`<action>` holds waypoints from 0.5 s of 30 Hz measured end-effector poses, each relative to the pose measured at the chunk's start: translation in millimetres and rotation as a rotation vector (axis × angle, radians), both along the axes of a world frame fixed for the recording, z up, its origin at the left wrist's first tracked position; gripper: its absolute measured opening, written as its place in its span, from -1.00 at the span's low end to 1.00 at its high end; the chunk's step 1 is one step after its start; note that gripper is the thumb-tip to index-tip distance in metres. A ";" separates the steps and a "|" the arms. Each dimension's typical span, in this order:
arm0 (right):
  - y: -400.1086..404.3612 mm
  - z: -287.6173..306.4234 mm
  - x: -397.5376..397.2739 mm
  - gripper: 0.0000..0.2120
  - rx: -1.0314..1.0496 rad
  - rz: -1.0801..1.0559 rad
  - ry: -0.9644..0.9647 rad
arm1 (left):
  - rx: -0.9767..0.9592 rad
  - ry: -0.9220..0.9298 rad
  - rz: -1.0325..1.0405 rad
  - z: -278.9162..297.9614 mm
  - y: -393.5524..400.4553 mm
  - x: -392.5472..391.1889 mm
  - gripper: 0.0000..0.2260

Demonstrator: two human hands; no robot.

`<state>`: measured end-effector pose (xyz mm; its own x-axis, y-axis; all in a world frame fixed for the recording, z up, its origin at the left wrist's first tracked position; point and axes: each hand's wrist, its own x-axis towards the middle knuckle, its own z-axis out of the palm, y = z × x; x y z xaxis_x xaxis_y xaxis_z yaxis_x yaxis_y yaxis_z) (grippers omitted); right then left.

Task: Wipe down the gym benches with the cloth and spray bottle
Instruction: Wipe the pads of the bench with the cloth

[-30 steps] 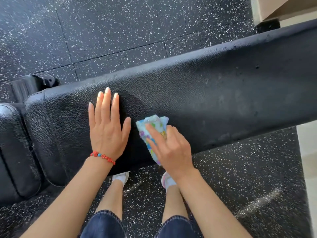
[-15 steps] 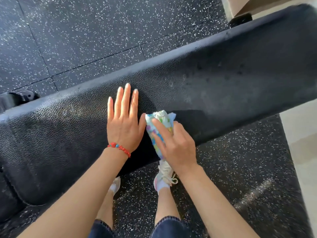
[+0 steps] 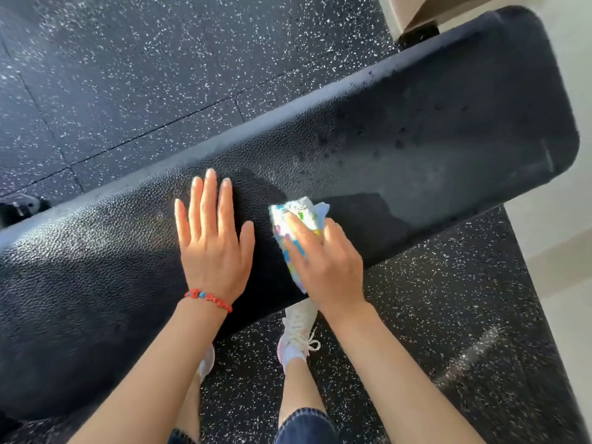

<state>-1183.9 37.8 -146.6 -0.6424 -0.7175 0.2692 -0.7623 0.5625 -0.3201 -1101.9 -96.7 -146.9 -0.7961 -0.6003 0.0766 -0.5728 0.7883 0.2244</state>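
Note:
A long black padded gym bench (image 3: 416,149) runs diagonally from lower left to upper right. My left hand (image 3: 213,238) lies flat on the pad, fingers stretched out and close together, holding nothing. Just to its right, my right hand (image 3: 323,264) presses a crumpled light-blue cloth with coloured dots (image 3: 301,216) onto the pad near its front edge. Dark droplets and a dull film show on the pad to the right of the cloth. No spray bottle is in view.
Black speckled rubber floor tiles (image 3: 160,75) lie beyond and in front of the bench. My feet in white shoes (image 3: 298,331) stand under the front edge. A pale floor and a beige wall base (image 3: 416,11) lie at the far right.
Both hands have shifted to the right along the bench, the cloth sliding with the right hand. The bench's rounded right end has come into view, and the seat pad at left has dropped out.

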 end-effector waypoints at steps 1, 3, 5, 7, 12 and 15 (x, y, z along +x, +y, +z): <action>0.2 -0.1 -4.9 -0.77 -0.014 0.020 -0.003 | 0.005 0.005 -0.005 -0.6 5.1 -8.0 -0.53; 3.6 -1.0 -17.9 -0.75 0.012 0.087 0.050 | 0.022 0.002 -0.008 -3.4 12.9 -20.3 -0.53; 11.9 -3.0 -40.5 -0.75 0.059 0.080 0.084 | 0.023 -0.026 -0.017 -6.6 15.6 -25.2 -0.52; 17.7 -1.0 -69.5 -0.73 -0.012 -0.139 -0.047 | 0.014 -0.058 -0.019 -8.2 15.6 -24.4 -0.51; -4.2 19.3 -68.6 -0.71 -0.099 -0.343 -0.166 | 0.008 -0.065 -0.001 -7.0 16.0 -25.4 -0.50; -16.8 17.3 -61.4 -0.77 -0.077 -0.078 -0.150 | 0.005 -0.055 0.000 -6.7 16.8 -25.8 -0.50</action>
